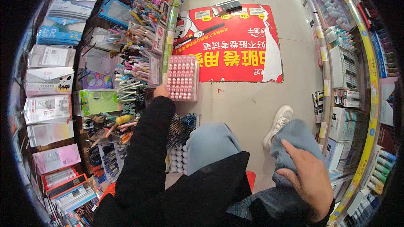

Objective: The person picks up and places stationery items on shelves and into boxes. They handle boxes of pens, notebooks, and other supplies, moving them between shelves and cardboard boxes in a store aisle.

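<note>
My left hand [161, 91], at the end of a black sleeve, reaches to the edge of the pen shelf on the left. It is right at the near left corner of a clear box of pink round-topped items [182, 77]. Its fingers are mostly hidden, so I cannot tell whether it grips anything. White-tipped pens [128, 87] stand in the shelf just left of it. My right hand [307, 176] is empty by my jeans-clad knee, thumb and fingers apart.
Below the left shelf stand a box of white round-topped items [178, 159] and a bundle of dark pens [183, 126]. A torn red poster [233, 50] lies on the tiled floor, with a dark carton [227, 7] on it. Stocked shelving [344, 66] lines the right side.
</note>
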Tool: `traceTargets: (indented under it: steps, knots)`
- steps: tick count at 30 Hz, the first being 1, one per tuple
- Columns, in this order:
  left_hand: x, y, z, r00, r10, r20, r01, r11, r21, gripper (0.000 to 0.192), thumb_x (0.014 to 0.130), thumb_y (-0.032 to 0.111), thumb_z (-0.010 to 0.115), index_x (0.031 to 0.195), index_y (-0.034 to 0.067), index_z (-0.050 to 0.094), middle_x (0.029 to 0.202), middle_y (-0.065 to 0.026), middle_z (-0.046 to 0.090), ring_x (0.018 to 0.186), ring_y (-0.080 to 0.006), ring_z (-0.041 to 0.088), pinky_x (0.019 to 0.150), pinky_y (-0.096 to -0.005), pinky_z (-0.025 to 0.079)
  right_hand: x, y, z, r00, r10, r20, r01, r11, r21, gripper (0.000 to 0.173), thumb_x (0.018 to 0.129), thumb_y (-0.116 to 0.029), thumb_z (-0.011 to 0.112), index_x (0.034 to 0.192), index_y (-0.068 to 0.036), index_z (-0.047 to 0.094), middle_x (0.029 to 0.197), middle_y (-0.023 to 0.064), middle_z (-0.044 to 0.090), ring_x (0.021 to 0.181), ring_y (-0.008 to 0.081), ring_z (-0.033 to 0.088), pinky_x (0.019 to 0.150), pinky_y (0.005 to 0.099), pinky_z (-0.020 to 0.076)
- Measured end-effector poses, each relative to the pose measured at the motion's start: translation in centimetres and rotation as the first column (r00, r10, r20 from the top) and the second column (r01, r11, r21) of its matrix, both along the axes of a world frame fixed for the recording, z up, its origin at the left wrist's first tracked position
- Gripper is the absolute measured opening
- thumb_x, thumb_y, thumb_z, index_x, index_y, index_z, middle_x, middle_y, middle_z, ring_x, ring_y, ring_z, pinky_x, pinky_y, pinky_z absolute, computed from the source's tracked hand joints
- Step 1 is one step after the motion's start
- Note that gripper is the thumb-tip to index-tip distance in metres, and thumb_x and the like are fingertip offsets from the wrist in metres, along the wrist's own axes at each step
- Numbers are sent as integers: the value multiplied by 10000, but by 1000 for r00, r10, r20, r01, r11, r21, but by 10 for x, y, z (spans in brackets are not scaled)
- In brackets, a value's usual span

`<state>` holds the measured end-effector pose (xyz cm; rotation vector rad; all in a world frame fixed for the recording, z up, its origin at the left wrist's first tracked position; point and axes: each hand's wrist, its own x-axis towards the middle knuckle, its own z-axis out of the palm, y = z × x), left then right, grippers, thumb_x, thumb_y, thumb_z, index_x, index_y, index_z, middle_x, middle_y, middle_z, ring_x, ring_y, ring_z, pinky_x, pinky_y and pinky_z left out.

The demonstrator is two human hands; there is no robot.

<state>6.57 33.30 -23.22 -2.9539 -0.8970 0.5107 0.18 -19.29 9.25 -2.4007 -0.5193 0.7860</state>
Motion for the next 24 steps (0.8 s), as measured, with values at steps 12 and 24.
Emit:
traceTargets:
  steps: [12, 24]
  knots:
    - [-42, -8, 2, 962, 65, -267, -82, 995, -53, 323, 858, 295, 581, 981, 11, 670, 1031, -167, 663, 989, -308, 639, 811, -410, 520, -12, -14, -3, 998, -22, 54, 20, 1000, 23, 572, 815, -246, 660, 1307, -50, 443, 970, 186, 604, 897, 372, 571, 754, 421, 457]
    - [72, -71, 106, 862, -505, 29, 503, 850, -156, 293, 803, 221, 631, 948, -33, 656, 912, -238, 652, 849, -351, 644, 718, -419, 506, -19, -18, -27, 986, 30, 166, -33, 999, 13, 469, 881, -346, 576, 1217, -28, 500, 921, 209, 625, 869, 394, 598, 743, 465, 479]
